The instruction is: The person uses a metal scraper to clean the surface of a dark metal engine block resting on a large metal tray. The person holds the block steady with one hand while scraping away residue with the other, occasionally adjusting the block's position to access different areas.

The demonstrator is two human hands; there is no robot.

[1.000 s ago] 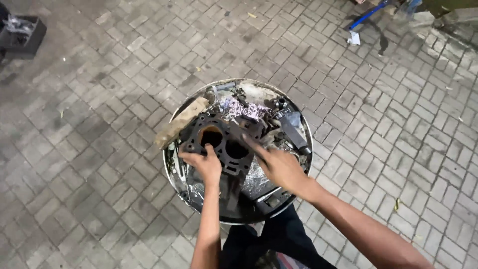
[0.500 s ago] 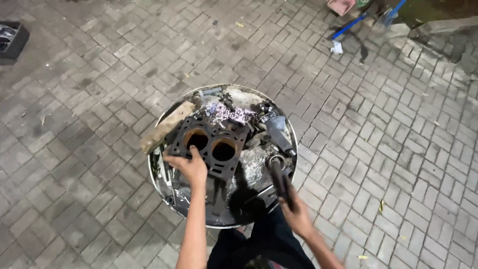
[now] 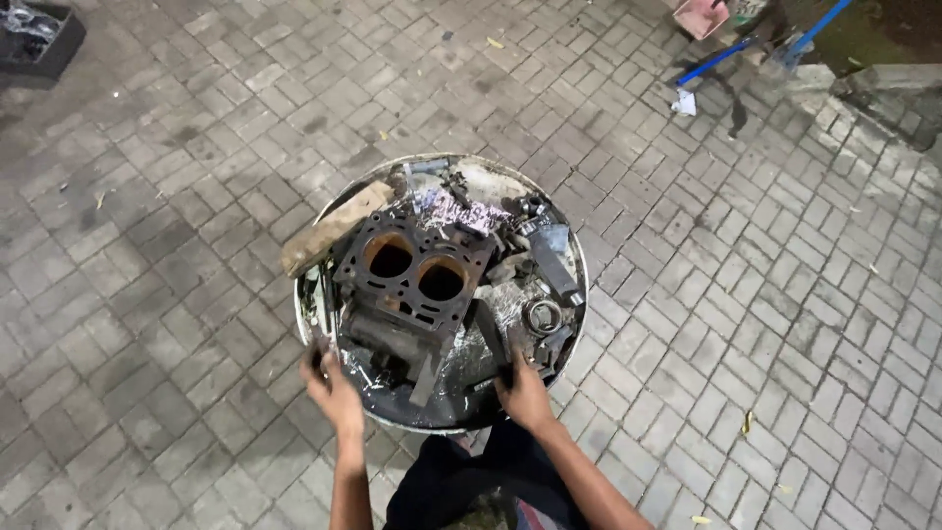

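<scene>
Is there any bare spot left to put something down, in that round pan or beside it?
The round metal pan is crowded: engine block, wooden piece and loose metal parts fill it, with the left hand and right hand at its near rim. The brick paving is bare left of the pan, and to its right.

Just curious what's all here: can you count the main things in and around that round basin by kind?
Round metal basin: 1
Engine block with two holes: 1
Metal ring: 1
Wooden piece on the rim: 1
Hands at the rim, left hand and right hand: 2
Total: 6
</scene>
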